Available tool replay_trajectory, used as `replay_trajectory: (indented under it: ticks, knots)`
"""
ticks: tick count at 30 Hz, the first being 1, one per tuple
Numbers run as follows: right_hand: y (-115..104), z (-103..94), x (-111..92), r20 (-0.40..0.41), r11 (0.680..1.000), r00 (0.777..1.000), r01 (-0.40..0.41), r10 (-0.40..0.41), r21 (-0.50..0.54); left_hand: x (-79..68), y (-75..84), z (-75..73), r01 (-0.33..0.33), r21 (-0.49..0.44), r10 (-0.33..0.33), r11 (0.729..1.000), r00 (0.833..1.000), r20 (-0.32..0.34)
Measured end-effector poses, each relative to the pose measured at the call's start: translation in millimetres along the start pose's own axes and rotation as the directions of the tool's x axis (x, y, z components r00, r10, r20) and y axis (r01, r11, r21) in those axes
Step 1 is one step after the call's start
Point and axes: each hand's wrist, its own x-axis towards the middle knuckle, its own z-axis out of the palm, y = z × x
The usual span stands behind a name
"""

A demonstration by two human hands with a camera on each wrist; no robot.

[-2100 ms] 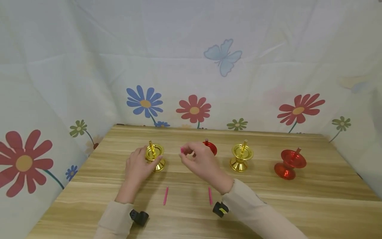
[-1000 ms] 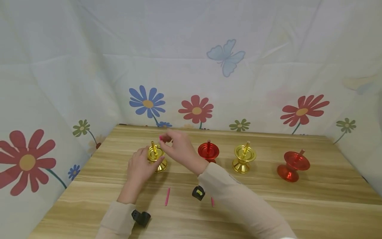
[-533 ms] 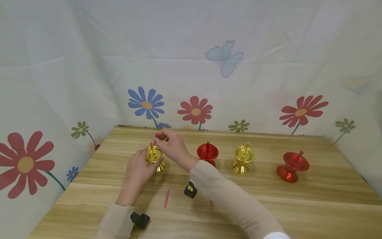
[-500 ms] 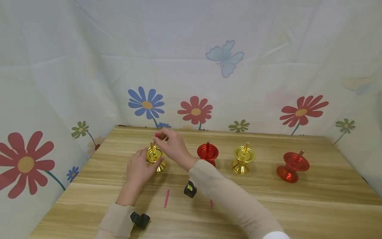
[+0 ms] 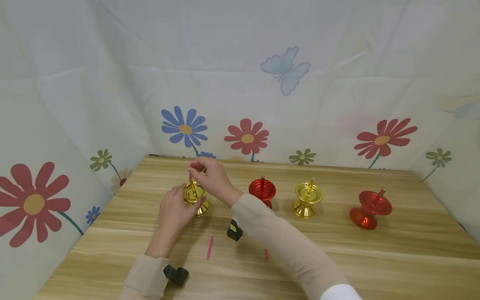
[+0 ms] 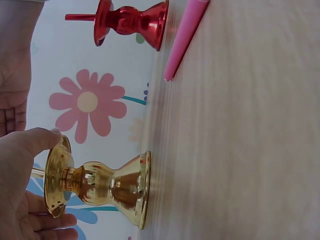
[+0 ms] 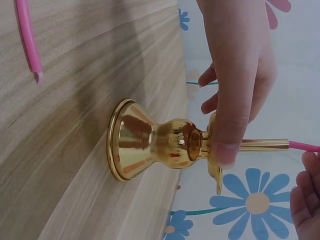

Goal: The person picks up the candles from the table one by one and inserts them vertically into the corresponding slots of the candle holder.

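My left hand (image 5: 176, 210) grips the dish rim of the leftmost gold candle holder (image 6: 127, 185), thumb on one side and fingers on the other. The holder stands upright on the table, and a thin gold tube rises from its dish. Above it, my right hand (image 5: 214, 178) pinches a thin pink candle (image 7: 301, 146) between thumb and fingertips. In the right wrist view the candle's lower end meets the mouth of the tube, in line with it. Most of the candle's upper part is hidden by the fingers.
To the right stand a red candle holder (image 5: 262, 189), a second gold holder (image 5: 304, 208) and another red holder (image 5: 363, 218). Two pink candles lie in front, one candle (image 5: 210, 247) bare to view, the other candle (image 5: 267, 254) partly behind the right sleeve. A flowered cloth (image 5: 210, 83) hangs behind the table.
My right hand has carried the pink candle left, from near the first red holder to the gold holder's tube, and lowered its end onto it. The left hand keeps its grip.
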Motion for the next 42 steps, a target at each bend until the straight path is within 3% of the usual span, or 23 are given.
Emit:
replay_trajectory:
  ticks: [10, 18, 23, 42]
  knots:
    - [3.2, 2.4, 4.3, 0.059, 0.998, 0.998, 0.003, 0.000, -0.059, -0.6, 0.9, 0.0, -0.004, 0.008, 0.004, 1.000, 1.000, -0.006]
    - [-0.7, -5.9, 12.1, 0.178, 0.980, 0.980, 0.117, -0.087, -0.162, 1.4, 1.9, 1.0, 0.003, 0.008, -0.003, 1.000, 1.000, 0.006]
    - [0.5, -5.3, 13.7, 0.206, 0.974, 0.974, 0.130, -0.090, -0.188, 1.3, 0.6, 0.4, 0.000, 0.008, 0.000, 1.000, 1.000, 0.001]
    - [3.6, 5.2, 6.4, 0.145, 0.974, 0.986, 0.113, -0.085, -0.197, 0.9, -0.4, 2.0, 0.008, 0.004, -0.008, 1.000, 1.000, 0.022]
